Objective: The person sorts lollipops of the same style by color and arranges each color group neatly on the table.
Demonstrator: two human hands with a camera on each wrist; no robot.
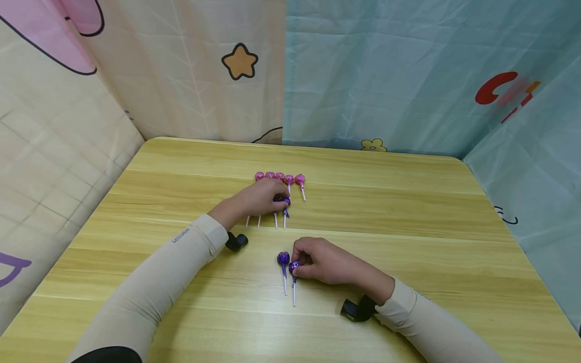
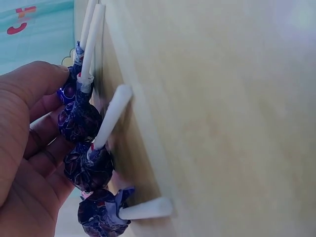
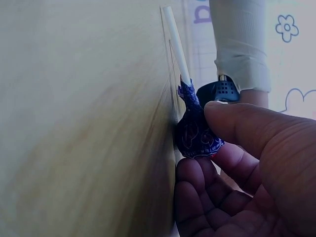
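In the head view my left hand (image 1: 260,196) reaches over a row of several purple-wrapped lollipops, their white sticks pointing toward me. Its thumb and fingers pinch the head of the rightmost purple lollipop (image 1: 286,202); the left wrist view shows the thumb on that far lollipop (image 2: 68,94), with other purple lollipops (image 2: 89,168) lined up nearer the palm. Closer to me, my right hand (image 1: 329,261) pinches another purple lollipop (image 3: 197,133) by its round head, stick toward me. Just left of it lies a second purple lollipop (image 1: 283,258).
Behind the left hand, several pink lollipops (image 1: 300,179) form a row, partly hidden by that hand. All lie on a wood-grain table (image 1: 408,212). Black wrist cameras (image 1: 358,308) sit on both wrists. Printed curtains (image 1: 363,75) hang behind and beside the table.
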